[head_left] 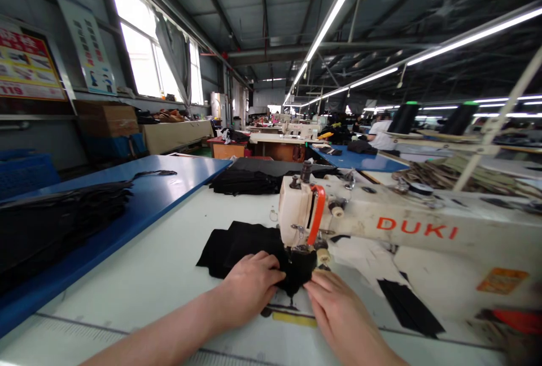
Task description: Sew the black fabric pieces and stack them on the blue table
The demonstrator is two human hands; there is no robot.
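Some black cloth [302,271] lies at lower centre, partly under the sewing machine [402,210]. My right grip [341,309] pinches the cloth's edge; my left grip [249,284] presses it, clasp unclear. Stitching seems in hand; the next move calls for flat, steady guiding.

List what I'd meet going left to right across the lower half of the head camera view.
Black fabric pile → left hand → right hand → loose black fabric pieces → orange label.
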